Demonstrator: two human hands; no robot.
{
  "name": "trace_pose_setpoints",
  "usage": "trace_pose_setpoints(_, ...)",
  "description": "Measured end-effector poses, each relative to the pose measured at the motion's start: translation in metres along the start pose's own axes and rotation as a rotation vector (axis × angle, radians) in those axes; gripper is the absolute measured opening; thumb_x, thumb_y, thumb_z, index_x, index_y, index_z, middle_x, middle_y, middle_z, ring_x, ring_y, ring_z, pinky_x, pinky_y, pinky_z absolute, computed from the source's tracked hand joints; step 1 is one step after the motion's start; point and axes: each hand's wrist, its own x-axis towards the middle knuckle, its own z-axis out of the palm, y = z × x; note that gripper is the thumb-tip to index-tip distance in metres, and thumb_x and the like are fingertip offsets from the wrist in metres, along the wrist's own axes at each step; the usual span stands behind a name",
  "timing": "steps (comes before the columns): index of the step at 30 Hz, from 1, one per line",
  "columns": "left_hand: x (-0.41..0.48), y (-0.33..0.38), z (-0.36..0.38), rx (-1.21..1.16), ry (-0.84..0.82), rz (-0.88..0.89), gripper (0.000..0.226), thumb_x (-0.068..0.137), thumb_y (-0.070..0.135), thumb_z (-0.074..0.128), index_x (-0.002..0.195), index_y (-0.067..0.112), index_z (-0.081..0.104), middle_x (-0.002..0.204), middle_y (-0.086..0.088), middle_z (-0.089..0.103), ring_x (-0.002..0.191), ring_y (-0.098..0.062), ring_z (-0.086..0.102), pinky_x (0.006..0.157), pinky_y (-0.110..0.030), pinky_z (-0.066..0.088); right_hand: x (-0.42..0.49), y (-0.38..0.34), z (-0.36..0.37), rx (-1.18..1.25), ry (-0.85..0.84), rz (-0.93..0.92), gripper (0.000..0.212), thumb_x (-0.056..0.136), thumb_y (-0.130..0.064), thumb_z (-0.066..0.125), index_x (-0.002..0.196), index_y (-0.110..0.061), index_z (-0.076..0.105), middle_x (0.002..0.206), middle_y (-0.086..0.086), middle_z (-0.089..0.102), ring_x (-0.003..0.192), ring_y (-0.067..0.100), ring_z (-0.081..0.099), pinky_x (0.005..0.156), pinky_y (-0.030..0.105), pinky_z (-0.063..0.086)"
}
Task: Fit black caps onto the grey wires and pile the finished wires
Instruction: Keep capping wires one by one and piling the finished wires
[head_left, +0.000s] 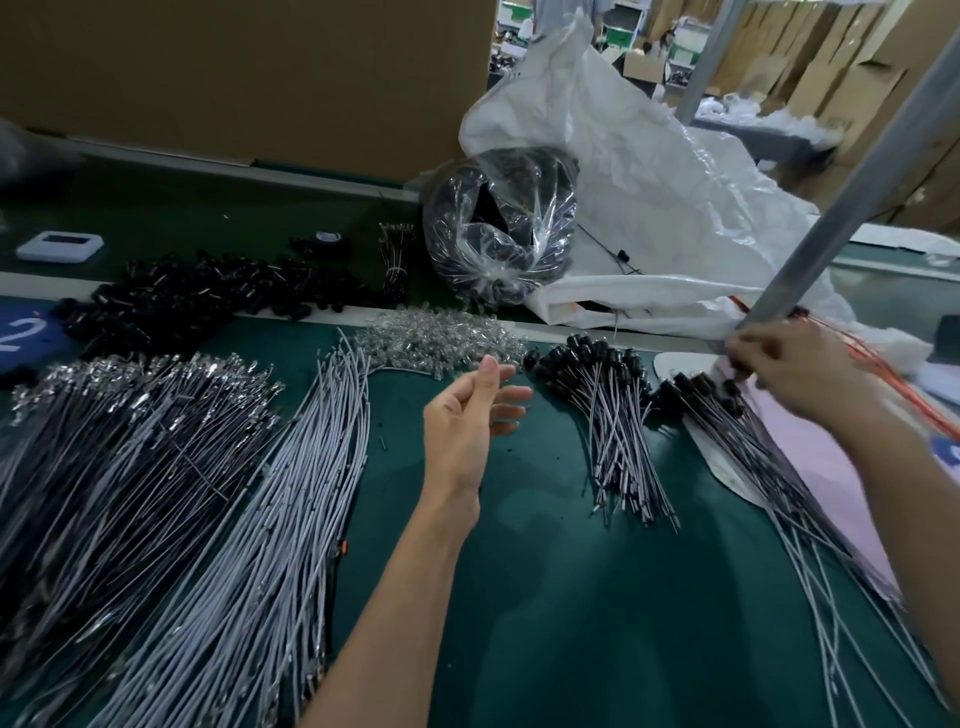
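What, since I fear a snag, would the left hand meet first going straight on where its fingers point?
Likely the black caps of the finished wire pile; the left hand may be raised, so it might pass over them.

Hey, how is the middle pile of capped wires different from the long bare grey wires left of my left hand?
The capped wires carry black caps at their far ends; the bare grey wires carry none. The capped pile is shorter and smaller, the bare bundle longer and bigger. Both lie on the green mat.
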Motion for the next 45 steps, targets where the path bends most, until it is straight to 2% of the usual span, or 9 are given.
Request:
trace_pose_setpoints(3,0.0,-0.001,0.001,0.132,0.084,0.108,0.025,0.095,0.035,0.06,0.097,0.014,0.072,0.079,-0.002,0.075,0.072,-0.011,0.069,0.069,-0.026,0.058,-0.006,-0.022,0.036,-0.031,0.006,0.009,0.034,0.099,-0.026,0.054,0.124,-0.006,0.065,0.117,0.023,0.067,0.1,0.036,0.062,0.09,0.039,0.046)
trace_pose_setpoints(5,-0.002,-0.001,0.002,0.384,0.132,0.254,0.015,0.095,0.023,0.063,0.109,0.018,0.067,0.08,0.007,0.072,0.074,-0.004,0.067,0.072,-0.018,0.055,-0.017,-0.042,0.047,0.063,0.118,-0.047,0.03,0.098,-0.019,0.057,0.121,-0.003,0.066,0.114,0.019,0.069,0.097,0.032,0.064,0.092,0.038,0.047)
trace_pose_setpoints(9,-0.003,0.006,-0.003,1.0,0.294,0.466,0.047,0.092,0.001,0.062,0.136,0.01,0.052,0.105,0.0,0.067,0.098,-0.016,0.059,0.082,-0.02,0.044,-0.057,-0.1,0.085,0.24,0.229,-0.23,0.016,0.093,-0.012,0.063,0.105,-0.008,0.073,0.096,0.007,0.073,0.08,0.014,0.06,0.08,0.026,0.046)
trace_pose_setpoints(13,0.019,0.042,-0.035,1.552,0.364,0.177,0.036,0.089,0.02,0.069,0.121,0.012,0.058,0.117,-0.007,0.064,0.115,-0.027,0.051,0.087,-0.035,0.045,-0.09,-0.137,0.125,0.382,0.22,-0.305,0.011,0.091,-0.005,0.064,0.094,-0.006,0.075,0.087,0.005,0.073,0.076,0.016,0.063,0.074,0.022,0.046)
trace_pose_setpoints(16,0.034,0.065,-0.061,1.725,0.305,-0.046,0.015,0.086,0.019,0.069,0.088,0.014,0.056,0.106,-0.012,0.066,0.109,-0.031,0.054,0.077,-0.036,0.042,-0.104,-0.147,0.149,0.45,0.133,-0.305,0.012,0.093,-0.007,0.063,0.097,-0.006,0.074,0.088,0.003,0.073,0.078,0.013,0.063,0.074,0.019,0.048)
trace_pose_setpoints(27,0.042,0.069,-0.084,1.608,0.273,-0.117,0.015,0.083,0.001,0.063,0.093,0.01,0.069,0.074,-0.006,0.054,0.071,-0.027,0.053,0.061,-0.033,0.043,-0.108,-0.144,0.162,0.568,0.107,-0.264,0.011,0.093,-0.009,0.064,0.095,-0.01,0.075,0.076,-0.011,0.065,0.067,-0.005,0.055,0.064,0.007,0.04)
trace_pose_setpoints(36,0.029,0.083,-0.083,1.336,0.346,0.091,0.014,0.09,0.002,0.057,0.093,0.006,0.07,0.093,-0.016,0.07,0.081,-0.034,0.065,0.074,-0.041,0.057,-0.107,-0.144,0.166,0.639,0.098,-0.222,0.012,0.094,-0.012,0.063,0.095,-0.012,0.075,0.074,-0.011,0.065,0.067,0.001,0.059,0.063,0.009,0.041)
trace_pose_setpoints(40,0.012,0.085,-0.069,0.971,0.125,0.103,0.02,0.092,0.005,0.064,0.082,0.02,0.072,0.069,0.005,0.07,0.053,-0.003,0.067,0.049,-0.018,0.054,-0.107,-0.149,0.164,0.908,0.025,-0.156,0.012,0.095,-0.018,0.063,0.092,-0.02,0.074,0.07,-0.007,0.069,0.056,0.004,0.055,0.054,0.015,0.041)
trace_pose_setpoints(45,-0.007,0.065,-0.045,0.933,-0.155,0.081,0.015,0.088,0.004,0.068,0.085,0.017,0.076,0.054,0.005,0.065,0.045,-0.007,0.061,0.048,-0.02,0.049,-0.107,-0.151,0.157,1.275,-0.141,-0.027,0.007,0.09,-0.014,0.069,0.09,-0.014,0.076,0.069,-0.003,0.067,0.052,0.006,0.049,0.049,0.018,0.04)
